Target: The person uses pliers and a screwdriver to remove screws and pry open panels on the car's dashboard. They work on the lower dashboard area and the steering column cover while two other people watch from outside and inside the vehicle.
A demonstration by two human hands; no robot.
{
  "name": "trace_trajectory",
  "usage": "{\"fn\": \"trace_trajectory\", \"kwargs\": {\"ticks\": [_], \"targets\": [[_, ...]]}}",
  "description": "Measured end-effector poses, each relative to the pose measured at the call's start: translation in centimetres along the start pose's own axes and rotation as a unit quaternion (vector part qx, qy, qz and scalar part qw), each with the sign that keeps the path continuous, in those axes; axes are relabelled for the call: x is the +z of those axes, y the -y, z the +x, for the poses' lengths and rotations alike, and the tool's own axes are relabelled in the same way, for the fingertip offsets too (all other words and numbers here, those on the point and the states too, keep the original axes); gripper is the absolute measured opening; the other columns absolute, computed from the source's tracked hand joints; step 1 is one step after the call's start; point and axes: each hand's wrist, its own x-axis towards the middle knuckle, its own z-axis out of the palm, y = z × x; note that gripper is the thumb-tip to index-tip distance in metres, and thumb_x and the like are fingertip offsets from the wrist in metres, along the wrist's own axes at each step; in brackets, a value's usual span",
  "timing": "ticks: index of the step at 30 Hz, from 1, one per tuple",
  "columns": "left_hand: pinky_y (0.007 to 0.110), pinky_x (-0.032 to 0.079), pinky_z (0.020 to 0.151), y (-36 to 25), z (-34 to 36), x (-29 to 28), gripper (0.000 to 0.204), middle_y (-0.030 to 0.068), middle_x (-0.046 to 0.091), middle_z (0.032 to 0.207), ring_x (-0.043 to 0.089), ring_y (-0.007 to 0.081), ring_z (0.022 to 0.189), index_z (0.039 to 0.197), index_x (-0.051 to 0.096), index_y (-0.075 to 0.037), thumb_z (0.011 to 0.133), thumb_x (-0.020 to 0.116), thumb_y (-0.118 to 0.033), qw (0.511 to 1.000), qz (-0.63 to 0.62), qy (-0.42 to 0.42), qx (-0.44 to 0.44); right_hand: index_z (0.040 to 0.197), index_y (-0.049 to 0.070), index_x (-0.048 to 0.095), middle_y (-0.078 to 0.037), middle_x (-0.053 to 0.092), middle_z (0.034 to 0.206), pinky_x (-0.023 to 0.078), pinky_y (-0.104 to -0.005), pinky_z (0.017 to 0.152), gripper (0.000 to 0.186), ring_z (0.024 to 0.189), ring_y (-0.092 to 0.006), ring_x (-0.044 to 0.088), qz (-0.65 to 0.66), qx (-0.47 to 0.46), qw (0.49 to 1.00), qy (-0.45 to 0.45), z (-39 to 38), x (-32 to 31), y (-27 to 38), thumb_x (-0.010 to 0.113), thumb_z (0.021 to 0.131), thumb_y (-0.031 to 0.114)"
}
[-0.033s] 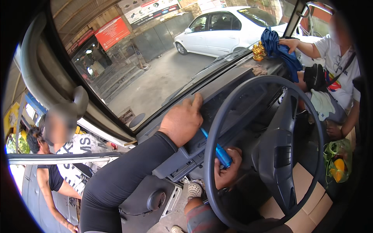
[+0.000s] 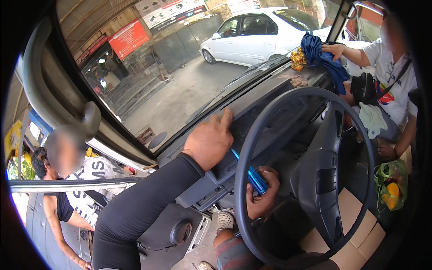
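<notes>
Blue, glossy, slim-shafted cylindrical tool [image 2: 257, 182] held in my right hand [image 2: 265, 197], behind the dark round steering wheel [image 2: 242, 189]. Left hand [image 2: 210, 138] on dark plastic dashboard [image 2: 253, 104]; cannot tell its grip. Tool judged light, stiff, slippery; hold thick end.

Head-worn fisheye, close above steering wheel [image 2: 325, 174], facing down and forward through windshield [image 2: 191, 85].

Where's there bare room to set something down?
The dashboard top looks bare between the left hand and the tan bundle; so does the cardboard below-left of the plastic bag. Crowded: behind the steering wheel at left, where the right hand holds a blue tool, and the dashboard's far right end, with the gold ornament and blue cloth.
</notes>
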Motion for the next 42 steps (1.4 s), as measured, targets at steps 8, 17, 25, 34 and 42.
{"fn": "trace_trajectory", "kwargs": {"ticks": [8, 17, 25, 34, 42], "targets": [[0.045, 0.062, 0.078, 0.4, 0.3, 0.4, 0.036, 0.0220, 0.061, 0.124, 0.069, 0.0348, 0.091, 0.124, 0.060, 0.007, 0.094, 0.063, -0.014, 0.998, 0.004, -0.054, 0.015, 0.120, 0.002, 0.060, -0.020, 0.064, 0.108, 0.055, -0.0467, 0.081, 0.030, 0.093, -0.0352, 0.066, 0.007, -0.058, 0.998, 0.030, -1.2, -0.3, -0.7, 0.073, 0.096, 0.013], [0.043, 0.060, 0.083, 0.1, -0.1, -0.6, 0.039, 0.0206, 0.057, 0.146, 0.067, 0.0323, 0.098, 0.126, 0.062, 0.011, 0.096, 0.063, -0.014, 0.992, 0.077, -0.077, 0.061, 0.121, 0.003, 0.054, -0.012, 0.064, 0.101, 0.054, -0.0404, 0.089, 0.035, 0.092, -0.0243, 0.065, 0.100, 0.171, 0.975, 0.103, -9.8, -3.5, -3.1, 0.076, 0.096, 0.015], [0.044, 0.055, 0.104, 0.4, -0.6, -1.3, 0.032, 0.0173, 0.057, 0.154, 0.065, 0.0378, 0.127, 0.124, 0.068, 0.006, 0.099, 0.066, -0.014, 0.967, 0.048, -0.223, 0.118, 0.138, 0.001, 0.063, -0.017, 0.074, 0.112, 0.057, -0.0413, 0.092, 0.043, 0.107, -0.0222, 0.072, 0.093, 0.392, 0.745, 0.532, -14.8, -14.7, 1.2, 0.071, 0.097, 0.013], [0.029, 0.054, 0.067, -5.7, -19.0, -0.2, 0.015, 0.0051, 0.073, 0.078, 0.065, 0.0099, 0.070, 0.106, 0.074, 0.002, 0.095, 0.082, -0.004, 0.670, -0.578, -0.276, -0.376, 0.131, 0.004, 0.066, -0.019, 0.073, 0.106, 0.057, -0.0440, 0.086, 0.038, 0.092, -0.0337, 0.073, 0.010, 0.208, 0.771, 0.602, -14.4, -18.2, 9.5, 0.074, 0.098, 0.021], [0.027, 0.057, 0.067, -18.9, -36.8, 7.6, 0.062, 0.0088, 0.075, 0.084, 0.072, 0.0141, 0.075, 0.137, 0.054, -0.002, 0.085, 0.083, 0.012, 0.441, -0.844, -0.053, -0.300, 0.147, 0.007, 0.064, -0.019, 0.068, 0.128, 0.054, -0.0457, 0.103, 0.050, 0.122, -0.0378, 0.067, 0.016, 0.143, 0.758, 0.637, -13.1, -13.5, 12.2, 0.077, 0.099, 0.017]]}}
